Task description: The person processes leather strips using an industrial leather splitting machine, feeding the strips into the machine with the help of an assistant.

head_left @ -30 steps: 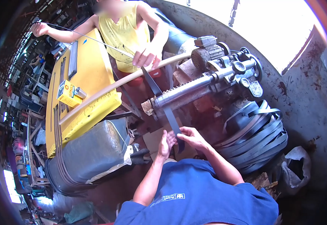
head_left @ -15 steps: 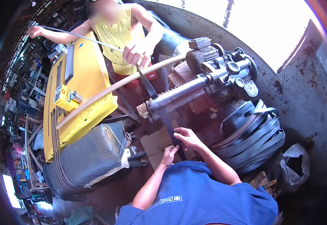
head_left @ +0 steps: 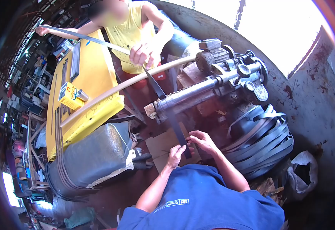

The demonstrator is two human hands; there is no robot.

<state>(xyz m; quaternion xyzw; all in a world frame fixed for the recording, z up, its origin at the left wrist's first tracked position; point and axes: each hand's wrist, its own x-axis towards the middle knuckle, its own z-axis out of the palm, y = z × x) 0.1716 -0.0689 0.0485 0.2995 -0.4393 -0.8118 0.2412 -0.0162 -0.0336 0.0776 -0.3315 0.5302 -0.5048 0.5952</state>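
Observation:
A long dark metal strip (head_left: pixel 174 122) runs from below a machine's roller shaft (head_left: pixel 190 94) down to me. My left hand (head_left: pixel 174 154) pinches its lower end from the left. My right hand (head_left: pixel 201 140) holds the same end from the right, fingers curled on its edge. Above the shaft the strip continues up to a person in a yellow top, whose nearer hand (head_left: pixel 140 53) grips it; their other hand (head_left: pixel 41 30) holds the far end stretched out to the upper left.
A coil of dark steel strapping (head_left: pixel 260 138) lies at my right beside a white bag (head_left: pixel 305 171). A yellow panel (head_left: pixel 86 88) carries a small yellow box (head_left: pixel 69 96) and a pale pipe (head_left: pixel 118 89). A grey drum (head_left: pixel 91 157) lies at left.
Both my hands slid down the strip towards me, the left one lowering most. The other person's hands shifted slightly, keeping the strip stretched.

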